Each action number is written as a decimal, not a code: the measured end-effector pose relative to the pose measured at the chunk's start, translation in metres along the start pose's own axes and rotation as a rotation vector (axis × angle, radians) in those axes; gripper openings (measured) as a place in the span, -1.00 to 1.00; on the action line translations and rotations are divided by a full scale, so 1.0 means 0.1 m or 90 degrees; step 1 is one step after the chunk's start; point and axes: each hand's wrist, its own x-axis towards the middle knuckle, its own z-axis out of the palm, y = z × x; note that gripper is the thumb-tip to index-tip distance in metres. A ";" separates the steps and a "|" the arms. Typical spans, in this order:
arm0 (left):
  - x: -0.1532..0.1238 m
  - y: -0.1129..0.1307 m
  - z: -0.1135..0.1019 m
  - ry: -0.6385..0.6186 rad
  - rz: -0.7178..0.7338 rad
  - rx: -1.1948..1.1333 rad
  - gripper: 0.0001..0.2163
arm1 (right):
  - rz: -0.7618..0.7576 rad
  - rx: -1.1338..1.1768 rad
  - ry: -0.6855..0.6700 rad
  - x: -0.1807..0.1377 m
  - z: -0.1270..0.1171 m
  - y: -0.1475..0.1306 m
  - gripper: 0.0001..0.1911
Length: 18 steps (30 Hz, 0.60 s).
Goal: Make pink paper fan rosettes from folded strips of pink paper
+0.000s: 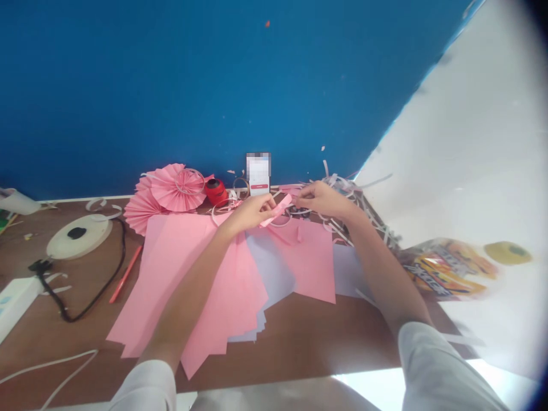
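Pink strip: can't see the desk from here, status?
Left hand holding pink strip. Right hand at its upper end, grip unclear. Paper scraps close beside right hand.

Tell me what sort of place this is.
Probably a craft spot on a desk in a home or small room: pink sheets lie spread on the brown tabletop, folded paper fans rest by the blue wall, and paper strips pile up at the right.

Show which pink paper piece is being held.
The narrow, folded pink paper strip, held by the left hand with the right hand at its upper end; the wide, flat pink paper sheets and round, pleated pink paper fans are not held.
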 end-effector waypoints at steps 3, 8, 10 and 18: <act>-0.05 0.07 -0.03 -0.037 -0.004 0.035 -0.76 | 0.007 0.005 -0.017 0.01 0.00 0.01 -0.60; -0.07 0.15 -0.03 -0.032 -0.013 0.098 -0.74 | 0.026 -0.027 0.002 -0.01 0.01 -0.03 -0.61; -0.06 0.16 -0.01 0.003 -0.011 0.115 -0.73 | -0.005 -0.038 0.003 -0.02 0.01 -0.06 -0.63; -0.01 0.16 0.11 0.158 0.006 0.159 -0.70 | -0.120 -0.159 0.054 -0.10 0.11 -0.30 -0.78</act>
